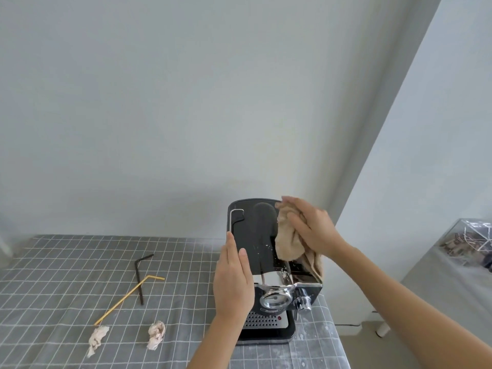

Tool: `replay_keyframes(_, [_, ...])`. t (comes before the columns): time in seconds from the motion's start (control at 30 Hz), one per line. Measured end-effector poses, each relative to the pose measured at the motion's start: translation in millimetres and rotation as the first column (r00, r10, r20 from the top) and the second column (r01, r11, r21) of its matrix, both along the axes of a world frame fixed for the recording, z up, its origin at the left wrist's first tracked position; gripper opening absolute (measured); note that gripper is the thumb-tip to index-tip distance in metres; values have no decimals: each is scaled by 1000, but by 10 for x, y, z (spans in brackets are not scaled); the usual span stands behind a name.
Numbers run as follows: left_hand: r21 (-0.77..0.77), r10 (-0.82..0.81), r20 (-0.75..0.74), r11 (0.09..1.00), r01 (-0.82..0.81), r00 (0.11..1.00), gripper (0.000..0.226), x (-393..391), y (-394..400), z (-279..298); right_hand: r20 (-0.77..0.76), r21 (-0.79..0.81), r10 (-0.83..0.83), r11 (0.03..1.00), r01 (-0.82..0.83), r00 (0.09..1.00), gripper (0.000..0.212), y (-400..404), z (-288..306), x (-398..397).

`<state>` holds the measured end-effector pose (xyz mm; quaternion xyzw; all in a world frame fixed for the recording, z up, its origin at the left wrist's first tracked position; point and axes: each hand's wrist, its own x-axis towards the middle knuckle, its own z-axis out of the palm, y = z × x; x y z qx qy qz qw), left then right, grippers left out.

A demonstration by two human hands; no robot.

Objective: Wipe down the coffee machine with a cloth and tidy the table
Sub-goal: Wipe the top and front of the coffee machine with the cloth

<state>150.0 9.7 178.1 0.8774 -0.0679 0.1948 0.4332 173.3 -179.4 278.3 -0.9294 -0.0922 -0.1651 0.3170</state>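
I have my right hand (311, 230) closed on the tan cloth (288, 243), pressed to the right rear of the coffee machine (255, 235) at the desk's (66, 275) right end; my left hand (233, 280), open and flat, braces its left edge, holding nothing. White specks lie on the glossy black top just left of the soft, bunched cloth (the right hand is nearer), so I judge the wipe should run leftward; two bent straws (139, 278) and two crumpled tissues (156, 336) wait well apart on the gridded covering.

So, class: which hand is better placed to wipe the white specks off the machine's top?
Right hand: it already holds the cloth beside the specks. The left hand braces the coffee machine.
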Motion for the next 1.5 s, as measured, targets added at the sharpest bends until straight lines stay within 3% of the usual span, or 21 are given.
replay_keyframes(0.07, [-12, -2, -10, 1000, 2, 1000, 67, -7, -7, -4, -55, -36, -46, 998, 44, 997, 43, 92, 6, 246])
replay_keyframes(0.17, [-30, -15, -12, 999, 15, 1000, 59, -16, -5, -14, -340, -184, -98, 982, 36, 935, 59, 356, -248, 561])
replay_keyframes(0.3, [-44, -20, -11, 999, 20, 1000, 52, -3, -16, -12, -290, -311, -242, 939, 148, 926, 80, 532, -433, 643])
replay_keyframes(0.6, [-45, -32, -20, 998, 32, 999, 53, -19, -21, -45, -182, -399, -410, 862, 314, 894, 59, 681, -591, 236])
replay_keyframes(0.7, [-40, -42, -29, 998, 41, 999, 53, -35, -12, -34, -126, -449, -376, 847, 285, 918, 39, 699, -446, 31])
replay_keyframes(0.77, [-44, -41, -32, 998, 39, 999, 54, -37, -17, -30, -170, -477, -319, 854, 205, 932, 29, 683, -276, -124])
replay_keyframes(0.83, [-49, -44, -35, 998, 42, 998, 55, -34, -16, -43, -274, -372, -289, 911, 177, 917, 28, 578, -46, -202])
replay_keyframes(0.9, [-39, -42, -40, 998, 40, 998, 55, -25, -9, -54, -329, -31, -266, 962, 271, 906, 27, 401, 152, -130])
replay_keyframes(0.93, [-31, -37, -43, 999, 36, 998, 56, -19, -4, -65, -374, 239, -214, 918, 316, 903, 27, 303, 231, -72])
replay_keyframes(0.97, [-27, -34, -50, 999, 33, 998, 56, -13, -2, -65, -414, 490, -129, 802, 341, 901, 30, 236, 299, 5])
replay_keyframes(1.0, [-25, -33, -58, 999, 32, 998, 57, -3, -1, -70, -441, 622, -68, 696, 359, 895, 33, 186, 312, 111])
replay_keyframes(1.03, [-24, -30, -63, 999, 29, 998, 59, 2, 0, -68, -476, 656, -52, 644, 394, 878, 35, 163, 301, 222])
replay_keyframes(1.07, [-25, -28, -69, 999, 27, 997, 60, 2, 1, -72, -504, 513, -149, 741, 434, 851, 33, 145, 240, 350])
replay_keyframes(1.1, [-29, -27, -70, 999, 25, 997, 60, -11, -2, -57, -493, 248, -325, 837, 489, 807, 28, 136, 130, 445])
replay_keyframes(1.13, [-36, -30, -65, 999, 27, 997, 60, -27, -7, -49, -380, 1, -465, 864, 503, 800, 31, 155, 13, 485])
replay_keyframes(1.17, [-36, -34, -58, 999, 32, 998, 61, -37, -6, -43, -282, -96, -456, 889, 448, 844, 38, 205, -83, 486])
replay_keyframes(1.27, [-33, -38, -34, 999, 37, 999, 64, -40, -15, -5, -271, -116, -257, 965, 234, 928, 54, 424, -289, 400])
replay_keyframes(1.33, [-31, -35, -32, 999, 34, 999, 65, -32, -21, -21, -234, -341, -278, 921, 189, 932, 65, 505, -456, 435])
replay_keyframes(1.5, [-30, -28, -32, 999, 27, 999, 65, -12, -21, -42, -155, -473, -289, 861, 186, 945, 54, 523, -444, 822])
